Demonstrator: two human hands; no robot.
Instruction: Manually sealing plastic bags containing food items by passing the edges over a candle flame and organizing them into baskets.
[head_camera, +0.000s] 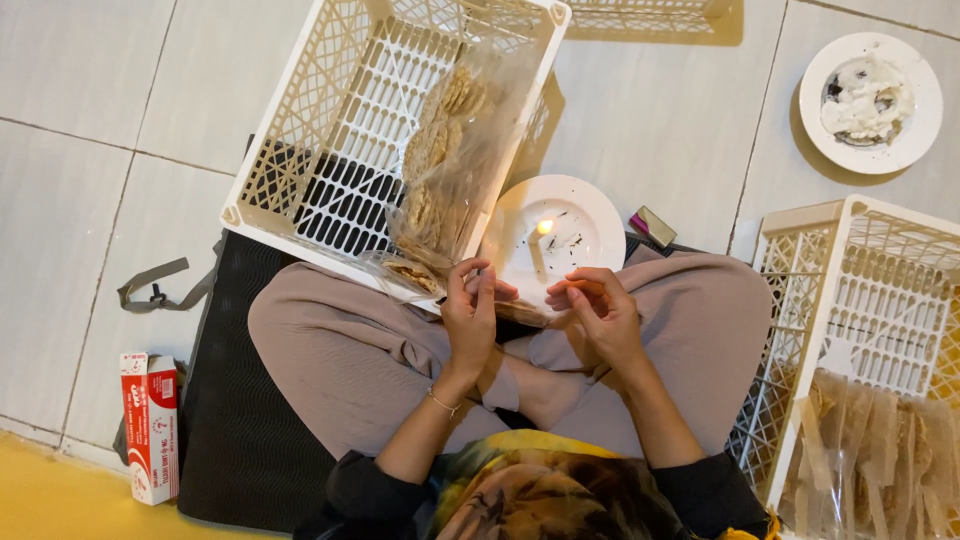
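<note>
Item: clear packet of crackers (522, 312), small, brownish contents showing through the film. Held low over the lap, between both hands, just in front of the lit candle (540, 248).

Left hand (470, 312): grip closed, thumb and fingers pinched on the near end of the packet; thin bracelet (443, 402) at the wrist.
Right hand (598, 310): grip closed too, fingertips curled onto the packet's other end; exact contact partly hidden by the fingers.

Step in hand, as judged: open edge of the packet gathered and pinched flat beside the flame. Next move, as judged: calls for a taut, even fold, only the film's edge near the flame, fingers and crackers kept back.

Around, working outward:
- White plate (606, 208) on the floor just beyond the knees, bearing the candle and dark specks.
- Small lighter (652, 226), just right of that plate.
- White plastic crate (300, 150), tilted against the left knee, holding long clear bags of crackers (440, 150).
- Second white crate (850, 290) at the right, with more filmed packets (870, 450) standing inside.
- Second white plate (925, 110), far right, well apart, with pale lumps, seemingly wax.
- Black mat (240, 400) under the seated legs; grey strap (160, 288) at its edge.
- Red-and-white carton (150, 425) on the tiled floor (80, 150), left of the mat.
</note>
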